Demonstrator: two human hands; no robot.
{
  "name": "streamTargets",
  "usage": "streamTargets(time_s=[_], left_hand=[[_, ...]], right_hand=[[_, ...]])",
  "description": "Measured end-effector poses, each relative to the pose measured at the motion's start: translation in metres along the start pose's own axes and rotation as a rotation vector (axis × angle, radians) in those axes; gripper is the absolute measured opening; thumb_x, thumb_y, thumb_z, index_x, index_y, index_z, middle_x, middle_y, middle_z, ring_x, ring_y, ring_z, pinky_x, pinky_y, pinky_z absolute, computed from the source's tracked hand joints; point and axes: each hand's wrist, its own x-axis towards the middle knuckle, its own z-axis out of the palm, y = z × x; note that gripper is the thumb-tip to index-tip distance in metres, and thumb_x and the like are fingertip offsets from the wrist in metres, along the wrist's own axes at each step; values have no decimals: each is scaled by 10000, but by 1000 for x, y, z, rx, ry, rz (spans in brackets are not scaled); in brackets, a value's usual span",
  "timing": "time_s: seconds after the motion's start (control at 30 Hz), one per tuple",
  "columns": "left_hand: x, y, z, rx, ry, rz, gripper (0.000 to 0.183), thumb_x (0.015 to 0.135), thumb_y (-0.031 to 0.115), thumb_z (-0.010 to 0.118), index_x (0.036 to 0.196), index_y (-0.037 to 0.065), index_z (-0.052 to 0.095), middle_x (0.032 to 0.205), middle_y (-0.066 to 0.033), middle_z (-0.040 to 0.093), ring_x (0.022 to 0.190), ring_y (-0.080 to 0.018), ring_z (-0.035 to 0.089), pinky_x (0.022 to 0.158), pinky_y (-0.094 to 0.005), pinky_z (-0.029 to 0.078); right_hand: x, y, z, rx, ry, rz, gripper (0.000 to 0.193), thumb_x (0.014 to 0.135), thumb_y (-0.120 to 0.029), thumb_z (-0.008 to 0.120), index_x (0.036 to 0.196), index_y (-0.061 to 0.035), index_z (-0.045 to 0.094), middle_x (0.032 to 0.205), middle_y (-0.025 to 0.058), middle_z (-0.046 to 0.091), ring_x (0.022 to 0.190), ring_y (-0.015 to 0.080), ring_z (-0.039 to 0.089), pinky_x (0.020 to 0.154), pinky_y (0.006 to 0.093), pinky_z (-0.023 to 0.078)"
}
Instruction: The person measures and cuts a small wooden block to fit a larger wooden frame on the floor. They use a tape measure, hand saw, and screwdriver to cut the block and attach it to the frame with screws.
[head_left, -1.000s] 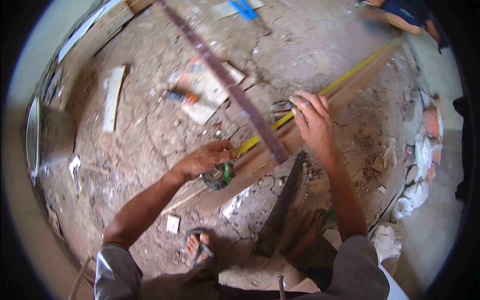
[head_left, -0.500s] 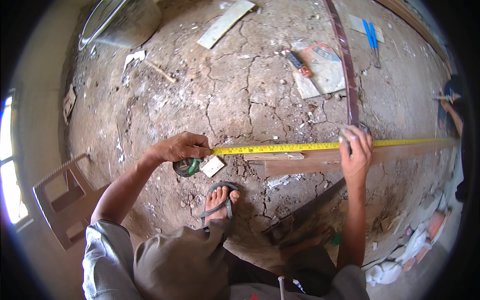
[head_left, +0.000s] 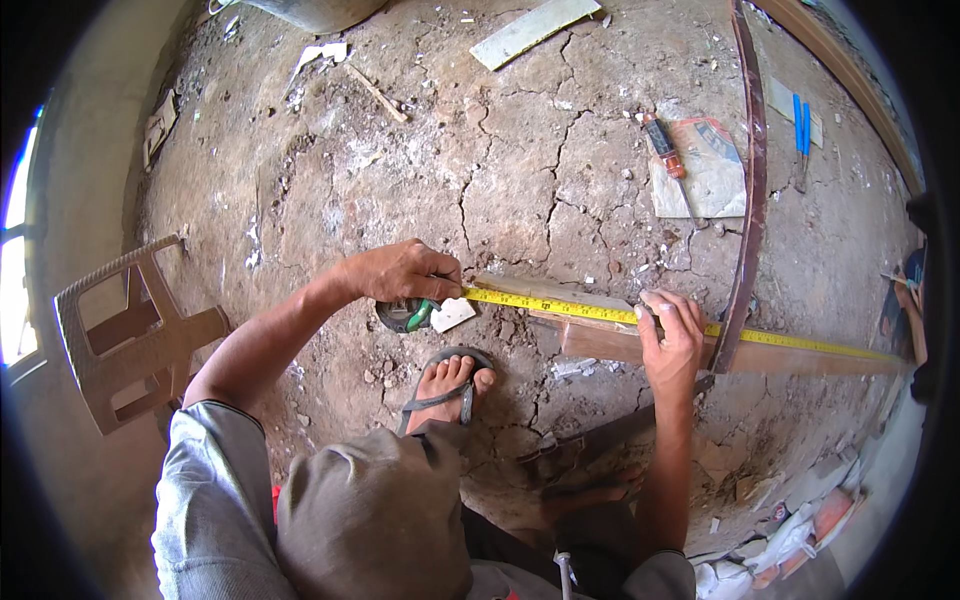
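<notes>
one tape measure (head_left: pixel 560 304), one screwdriver (head_left: pixel 664 150), two blue handles (head_left: pixel 806 128), one stool (head_left: pixel 140 350)

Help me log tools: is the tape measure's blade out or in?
Out: the yellow blade stretches from left hand past right hand.

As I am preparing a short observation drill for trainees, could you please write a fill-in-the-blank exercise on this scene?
1. The tape blade running from the left hand past the right hand is coloured ____.
2. The round tape case is at the ____ hand.
3. In the picture, the dark red strip lies to the ____ of the screwdriver.
4. The two-handled tool has ____ handles.

Missing words: yellow; left; right; blue.
</notes>
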Motion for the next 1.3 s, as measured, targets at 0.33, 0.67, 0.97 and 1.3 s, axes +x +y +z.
streamTargets(time_s=[0.33, 0.67, 0.97, 1.3], left_hand=[[4, 2, -9, -59, -117, -87, 338, 1047, 343, 627, 1067, 22, 730, 795, -66, 711, 712, -168, 670, 652, -363, 515], [4, 7, -12, -138, -207, -106, 370, 1065, 378, 591, 1060, 33, 726, 772, -64, 668, 685, -170, 613, 643, -365, 480], [3, 6, -4, -128, -249, -129, 394, 1075, 403, 566, 1046, 39, 713, 767, -63, 637, 712, -171, 605, 667, -380, 468], [5, 1, -6, -105, -242, -103, 355, 1074, 320, 583, 1005, -4, 713, 768, -70, 681, 718, -162, 655, 649, -363, 506]], right_hand=[[19, -24, 11, 187, -263, -139, 116, 918, -101, 738, 1000, -19, 740, 975, 135, 756, 883, 318, 685, 888, 427, 491], [37, -31, 8, 344, -496, 106, 136, 895, -127, 779, 937, -7, 730, 863, 127, 682, 780, 310, 669, 746, 407, 518], [34, -31, 9, 340, -517, 115, 117, 871, -139, 800, 919, -40, 757, 899, 81, 707, 835, 249, 687, 770, 380, 534], [60, 3, -55, 355, 58, 247, 183, 1011, -138, 684, 1148, -33, 746, 1120, 128, 770, 989, 197, 718, 866, 336, 574]])
